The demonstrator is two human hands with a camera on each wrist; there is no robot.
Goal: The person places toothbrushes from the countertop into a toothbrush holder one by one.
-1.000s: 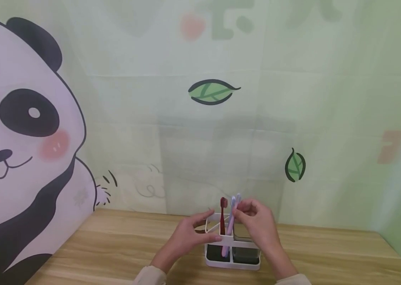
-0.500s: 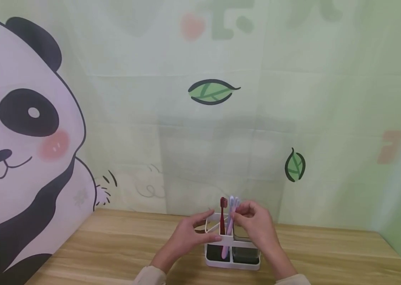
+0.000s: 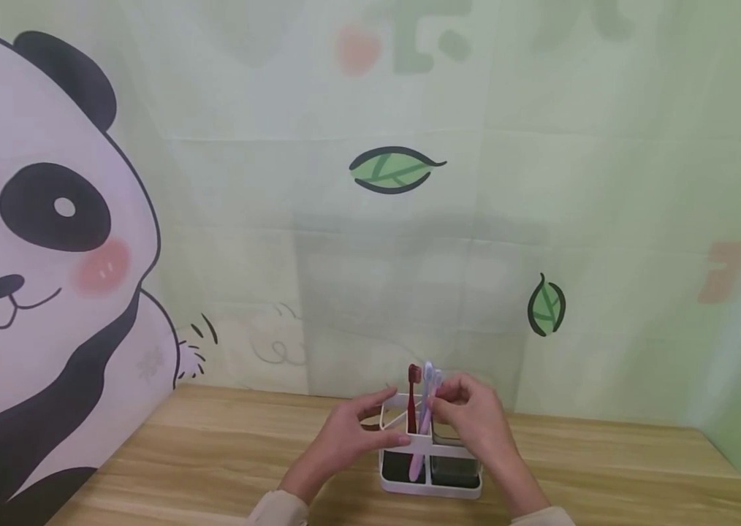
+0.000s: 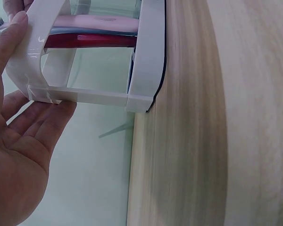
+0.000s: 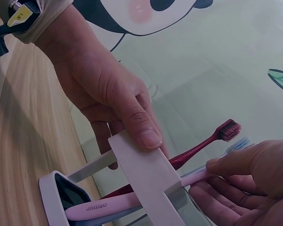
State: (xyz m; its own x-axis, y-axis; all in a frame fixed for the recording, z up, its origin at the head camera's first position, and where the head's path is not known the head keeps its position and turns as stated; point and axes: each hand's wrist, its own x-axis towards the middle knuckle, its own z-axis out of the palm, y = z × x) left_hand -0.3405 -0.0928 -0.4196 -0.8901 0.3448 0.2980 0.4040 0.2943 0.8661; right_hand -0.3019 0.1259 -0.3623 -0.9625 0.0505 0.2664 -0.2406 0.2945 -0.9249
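A white toothbrush holder [image 3: 430, 491] with a dark base pad stands on the table. My left hand [image 3: 347, 429] grips its left side, thumb on the front of the upper frame and fingers behind, as the left wrist view also shows. In the left front compartment a red toothbrush [image 3: 411, 402] stands upright. Beside it are a blue toothbrush [image 3: 427, 374] and a pink toothbrush [image 5: 104, 205], both leaning slightly. My right hand [image 3: 476, 415] pinches the pink toothbrush near its head between thumb and fingers; its handle end is low by the base. Fingers partly hide its head.
A see-through container [image 3: 454, 467] sits in the holder's right compartment, partly behind my right hand. The wood-grain table [image 3: 245, 453] extends to both sides. Close behind hangs a pale green cloth backdrop [image 3: 245, 183] with a printed panda [image 3: 48, 329] and leaves.
My right hand has moved down a little, and the pink toothbrush has sunk lower into the compartment. The left hand keeps its grip on the holder.
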